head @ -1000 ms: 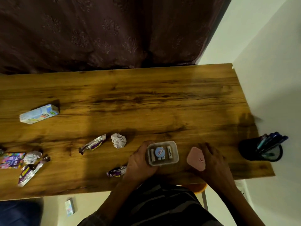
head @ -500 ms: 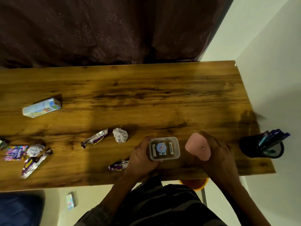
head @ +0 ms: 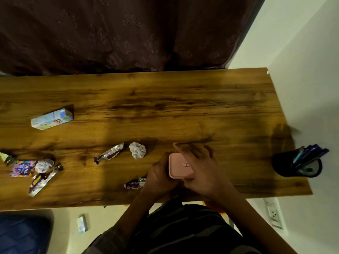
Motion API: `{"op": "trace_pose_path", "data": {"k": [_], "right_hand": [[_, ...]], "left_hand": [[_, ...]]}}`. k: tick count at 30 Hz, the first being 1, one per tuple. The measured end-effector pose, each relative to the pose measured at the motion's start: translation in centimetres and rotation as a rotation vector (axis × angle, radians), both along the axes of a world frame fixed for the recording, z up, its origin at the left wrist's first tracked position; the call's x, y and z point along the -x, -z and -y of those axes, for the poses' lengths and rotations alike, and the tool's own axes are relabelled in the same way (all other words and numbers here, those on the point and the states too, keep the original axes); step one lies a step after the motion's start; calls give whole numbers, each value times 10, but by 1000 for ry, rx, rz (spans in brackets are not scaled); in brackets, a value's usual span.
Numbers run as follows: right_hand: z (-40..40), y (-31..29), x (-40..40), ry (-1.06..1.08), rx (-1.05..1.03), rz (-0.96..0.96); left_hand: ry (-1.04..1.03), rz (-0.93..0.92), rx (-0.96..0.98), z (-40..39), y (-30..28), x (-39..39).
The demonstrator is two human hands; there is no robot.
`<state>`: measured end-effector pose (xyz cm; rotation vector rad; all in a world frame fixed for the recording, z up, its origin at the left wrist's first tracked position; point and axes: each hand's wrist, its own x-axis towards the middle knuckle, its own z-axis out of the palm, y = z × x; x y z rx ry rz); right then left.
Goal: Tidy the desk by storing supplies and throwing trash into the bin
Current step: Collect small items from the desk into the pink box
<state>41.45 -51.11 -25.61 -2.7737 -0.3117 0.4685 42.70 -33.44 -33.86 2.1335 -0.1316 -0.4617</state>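
A wooden desk (head: pixel 165 110) runs from a dark curtain (head: pixel 119 30) at the far side to a white wall (head: pixel 311 79) on the right. Near its front edge, the left hand (head: pixel 158 177) grips a pink-lidded box (head: pixel 178 166); the right hand (head: pixel 203 167) lies flat on the lid, seemingly pressing. Wrappers (head: pixel 109 154) and crumpled paper (head: pixel 137 150) lie left; a pen holder (head: pixel 297 165) stands right.

Dim, warm light; soft shadows; blurred, wide-angle bending at edges.
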Motion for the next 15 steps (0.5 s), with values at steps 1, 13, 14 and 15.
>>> {"op": "trace_pose_path", "data": {"k": [1,13,14,15], "right_hand": [[-1,1,-2,-2,7,-3],[13,13,6,131,-148,-1],[20,15,10,237,-232,36],[28,18,15,348,-310,91]], "left_hand": [[-8,0,-2,0,0,0],[54,9,22,-9,-8,6],[29,12,-32,-16,-12,6],[-26,14,-71,-22,-17,7]]}}
